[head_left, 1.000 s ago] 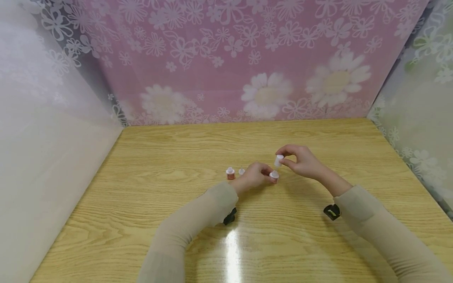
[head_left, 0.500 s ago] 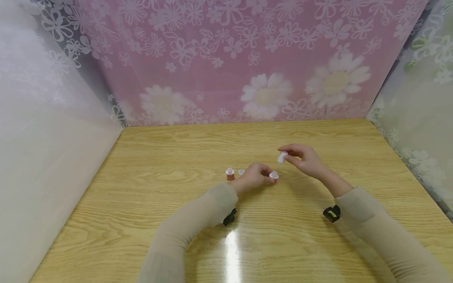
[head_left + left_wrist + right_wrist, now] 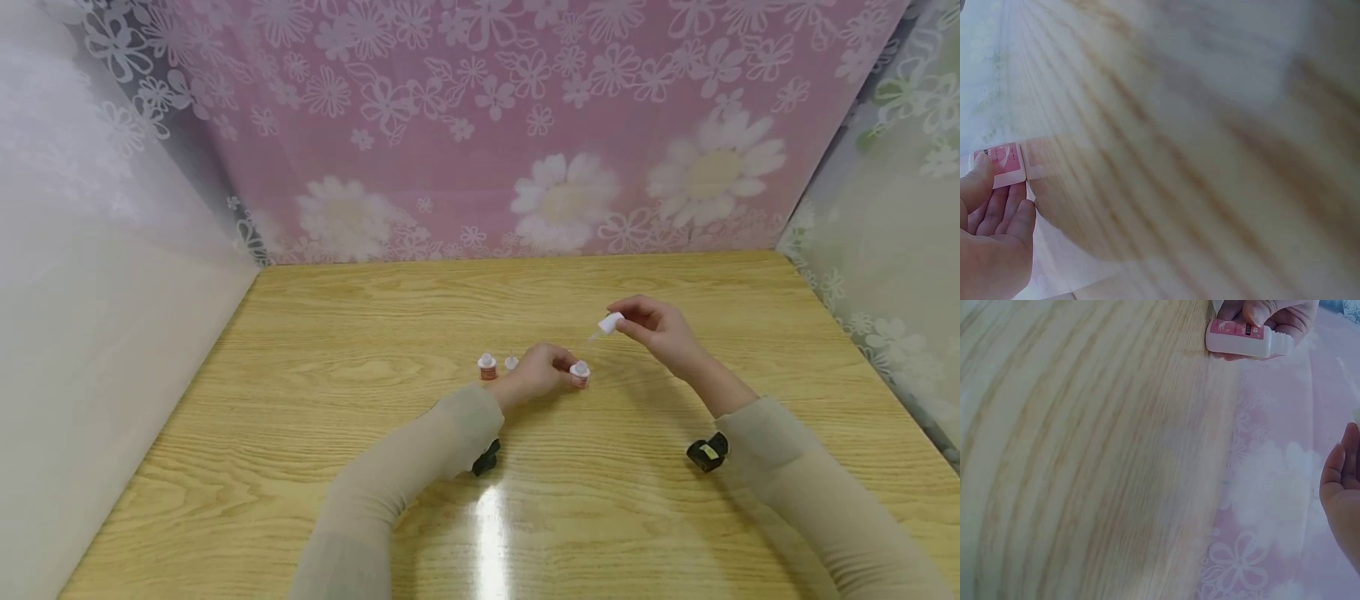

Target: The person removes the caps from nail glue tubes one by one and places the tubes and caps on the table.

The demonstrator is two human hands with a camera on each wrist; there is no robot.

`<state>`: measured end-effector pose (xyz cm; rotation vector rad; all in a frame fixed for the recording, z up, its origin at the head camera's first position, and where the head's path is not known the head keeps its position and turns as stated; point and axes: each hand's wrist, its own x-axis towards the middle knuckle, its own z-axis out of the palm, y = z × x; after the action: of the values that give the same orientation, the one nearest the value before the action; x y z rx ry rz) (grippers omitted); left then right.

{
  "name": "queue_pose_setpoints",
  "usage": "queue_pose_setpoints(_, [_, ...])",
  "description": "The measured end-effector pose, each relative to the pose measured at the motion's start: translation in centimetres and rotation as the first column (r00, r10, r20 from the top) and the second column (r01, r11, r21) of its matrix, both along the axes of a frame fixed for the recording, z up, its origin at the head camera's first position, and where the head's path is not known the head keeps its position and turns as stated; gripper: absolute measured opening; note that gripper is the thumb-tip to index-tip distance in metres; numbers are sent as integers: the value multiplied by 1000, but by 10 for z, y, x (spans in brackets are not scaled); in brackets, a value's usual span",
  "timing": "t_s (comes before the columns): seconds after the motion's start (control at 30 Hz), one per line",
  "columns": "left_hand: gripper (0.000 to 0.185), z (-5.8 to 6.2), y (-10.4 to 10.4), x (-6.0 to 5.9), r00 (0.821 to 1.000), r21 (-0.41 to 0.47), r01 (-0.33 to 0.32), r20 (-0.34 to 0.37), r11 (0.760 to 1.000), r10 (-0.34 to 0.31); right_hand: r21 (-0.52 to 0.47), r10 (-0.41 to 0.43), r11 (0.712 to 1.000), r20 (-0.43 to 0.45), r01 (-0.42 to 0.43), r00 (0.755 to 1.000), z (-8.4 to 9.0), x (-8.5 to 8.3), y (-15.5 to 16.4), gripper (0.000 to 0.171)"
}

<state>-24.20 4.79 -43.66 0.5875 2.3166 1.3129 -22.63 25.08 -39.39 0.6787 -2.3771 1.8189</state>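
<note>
My left hand point(image 3: 538, 372) pinches a small white bottle point(image 3: 580, 375) that stands uncapped on the table; in the left wrist view the thumb lies on its pink label. Up and to the right, my right hand point(image 3: 666, 336) holds a white brush cap point(image 3: 611, 322) between thumb and fingers. The cap is tilted, its thin stem pointing down-left, apart from the bottle's neck. Only part of the right hand point(image 3: 1344, 481) shows at the edge of the right wrist view. Left of my left hand stands a second uncapped bottle point(image 3: 487, 367) with a red label.
Beside the second bottle a white cap point(image 3: 512, 363) rests with its thin stem upward. The wood-grain table point(image 3: 360, 333) ends at a pink flowered curtain point(image 3: 457, 150), with pale sheets at both sides. Black wrist cameras point(image 3: 707, 452) sit beneath the sleeves.
My right hand has moved up and right with the cap, away from the bottle, and the cap has tilted so its stem shows. The left hand and its bottle stay in place.
</note>
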Motion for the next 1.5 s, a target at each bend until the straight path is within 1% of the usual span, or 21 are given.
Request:
queue_pose_setpoints(0.07, [21, 0, 0, 0, 1000, 4, -1, 10, 1000, 1, -21, 0, 1000, 8, 1, 1000, 0, 0, 0, 17])
queue_pose_setpoints(0.17, [21, 1, 0, 0, 1000, -1, -5, 6, 1000, 5, -40, -7, 999, 22, 8, 1000, 0, 1, 0, 13])
queue_pose_setpoints(0.27, [22, 1, 0, -1, 1000, -17, -3, -17, 1000, 3, -46, -21, 999, 34, 23, 999, 1, 2, 0, 11])
queue_pose_setpoints(0.37, [21, 0, 1, -1, 1000, -22, -1, -24, 1000, 0, -65, -29, 997, 48, 32, 998, 1, 2, 0, 10])
queue_pose_setpoints(0.5, [21, -1, 1, -2, 1000, -25, 1, -23, 1000, -1, -125, -14, 992, 73, 24, 997, 1, 2, 0, 6])
queue_pose_setpoints(0.6, [22, 0, 1, -2, 1000, -31, 1, -30, 1000, -2, -164, 1, 986, 88, 14, 996, 1, 1, 1, 8])
queue_pose_setpoints(0.67, [22, 0, 1, -2, 1000, -26, -2, -24, 1000, 1, -172, 2, 985, 91, 14, 996, 1, 1, 1, 10])
queue_pose_setpoints(0.87, [22, 0, 1, -1, 1000, -13, -2, -14, 1000, 2, -144, -28, 989, 91, 40, 995, 2, 3, 1, 11])
queue_pose_setpoints(0.97, [22, -1, 1, -2, 1000, -16, 1, -31, 1000, -1, -130, -50, 990, 91, 61, 995, 2, 3, 0, 12])
queue_pose_setpoints(1.1, [22, -1, 1, -1, 1000, 0, -1, -18, 1000, 1, -182, -42, 981, 115, 62, 993, 3, 3, 0, 11])
queue_pose_setpoints(1.2, [22, -2, 1, -1, 1000, 13, -3, -11, 1000, 3, -201, -33, 978, 126, 58, 991, 2, 3, 0, 19])
queue_pose_setpoints(1.37, [22, -3, 1, -1, 1000, 19, 1, -3, 1000, -1, -127, -23, 991, 127, 39, 992, 1, 3, 1, 31])
queue_pose_setpoints(1.5, [20, -2, 0, -1, 1000, 23, 2, 7, 1000, -2, -93, -12, 995, 156, 26, 988, 1, 3, 2, 29])
